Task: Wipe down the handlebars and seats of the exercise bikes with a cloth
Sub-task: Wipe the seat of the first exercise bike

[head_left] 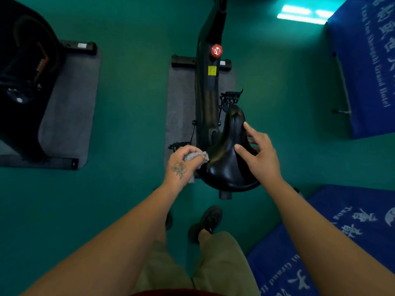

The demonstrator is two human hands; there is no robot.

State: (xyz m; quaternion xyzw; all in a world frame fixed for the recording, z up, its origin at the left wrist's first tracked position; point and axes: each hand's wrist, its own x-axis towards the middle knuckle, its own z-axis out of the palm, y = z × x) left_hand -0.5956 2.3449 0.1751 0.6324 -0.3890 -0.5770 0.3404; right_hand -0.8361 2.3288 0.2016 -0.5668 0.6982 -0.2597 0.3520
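A black glossy bike seat (pixel 226 165) fills the centre of the head view, seen from above. My left hand (pixel 183 165) grips a bunched grey cloth (pixel 197 156) and holds it against the seat's left side. My right hand (pixel 259 153) rests on the seat's right side with its fingers spread and fairly straight, the index fingertip near the narrow nose. The bike frame (pixel 208 86) with a red knob (pixel 216 51) runs away from the seat toward the top. The handlebars are out of view.
The bike stands on a grey mat (pixel 179 107) over green floor. A second black bike (pixel 23 82) on its own mat is at the left. Blue printed banners (pixel 367 60) stand at the right and lower right. My feet are just behind the seat.
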